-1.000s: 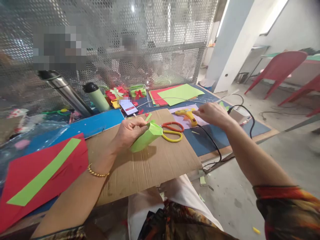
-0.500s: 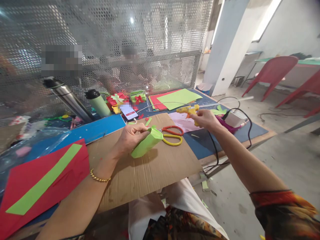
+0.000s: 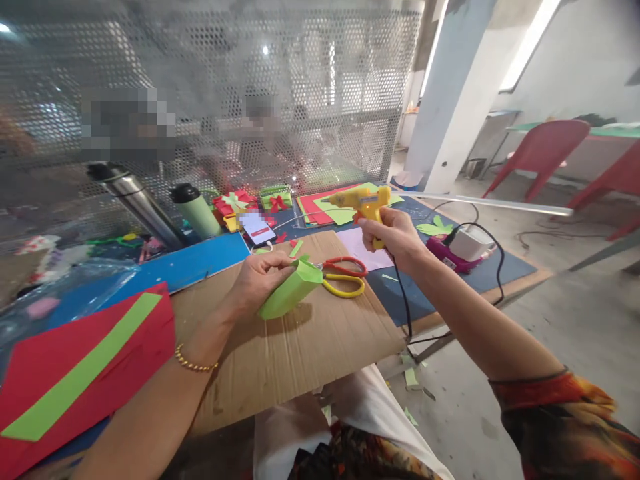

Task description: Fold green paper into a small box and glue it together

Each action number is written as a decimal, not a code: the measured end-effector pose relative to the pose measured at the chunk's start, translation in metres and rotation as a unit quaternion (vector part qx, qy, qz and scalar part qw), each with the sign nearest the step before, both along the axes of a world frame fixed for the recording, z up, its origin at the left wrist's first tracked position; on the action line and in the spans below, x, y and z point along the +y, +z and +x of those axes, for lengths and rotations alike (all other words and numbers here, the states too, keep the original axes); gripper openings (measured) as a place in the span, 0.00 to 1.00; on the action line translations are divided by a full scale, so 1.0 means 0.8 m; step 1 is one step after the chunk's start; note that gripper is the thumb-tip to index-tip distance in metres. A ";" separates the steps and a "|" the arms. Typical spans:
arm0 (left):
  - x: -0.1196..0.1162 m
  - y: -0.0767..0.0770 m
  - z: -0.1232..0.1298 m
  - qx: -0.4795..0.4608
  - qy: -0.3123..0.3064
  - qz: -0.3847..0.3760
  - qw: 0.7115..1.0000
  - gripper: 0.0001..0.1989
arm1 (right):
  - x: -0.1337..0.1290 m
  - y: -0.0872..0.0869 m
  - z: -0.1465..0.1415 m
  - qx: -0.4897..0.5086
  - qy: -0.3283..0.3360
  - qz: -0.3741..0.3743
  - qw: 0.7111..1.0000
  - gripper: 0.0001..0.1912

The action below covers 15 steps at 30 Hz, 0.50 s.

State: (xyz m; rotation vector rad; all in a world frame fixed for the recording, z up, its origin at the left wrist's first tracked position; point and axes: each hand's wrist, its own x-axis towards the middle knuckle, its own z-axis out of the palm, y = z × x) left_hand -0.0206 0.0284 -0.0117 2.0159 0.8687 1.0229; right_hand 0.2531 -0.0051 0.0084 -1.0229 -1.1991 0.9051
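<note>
The folded green paper box (image 3: 290,292) sits near the middle of the view, propped on the brown cardboard sheet (image 3: 300,340) with its open flap tipped up toward one o'clock, and the left hand (image 3: 260,280) has its fingers (image 3: 278,261) closed round the upper edge, pinching the flap in place. At about two o'clock from the box, the right hand (image 3: 395,237) is wrapped tight around the grip of the yellow glue gun (image 3: 361,200), lifted off the desk (image 3: 200,250) with the nozzle pointing left toward nine o'clock; its black cord (image 3: 403,300) trails down over the cardboard's right edge. As a judgement, gluing this flap well calls for keeping the left pinch steady so the fold does not spring open, bringing the nozzle down to the seam at a shallow angle, and laying a thin line rather than a blob, with the left fingertips kept clear of the hot tip. The cord could snag the scissors (image 3: 345,277), which lie just beside the box at three o'clock, so slack is worth minding. Farther out, a phone (image 3: 256,228) lies at twelve o'clock, two flasks (image 3: 165,210) stand at ten o'clock, and red paper with a green strip (image 3: 75,380) rests at eight o'clock.
</note>
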 end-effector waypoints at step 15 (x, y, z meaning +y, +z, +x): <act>0.010 0.011 -0.017 -0.087 0.033 -0.021 0.995 0.23 | -0.006 -0.005 -0.019 -0.132 0.129 0.009 0.983 0.26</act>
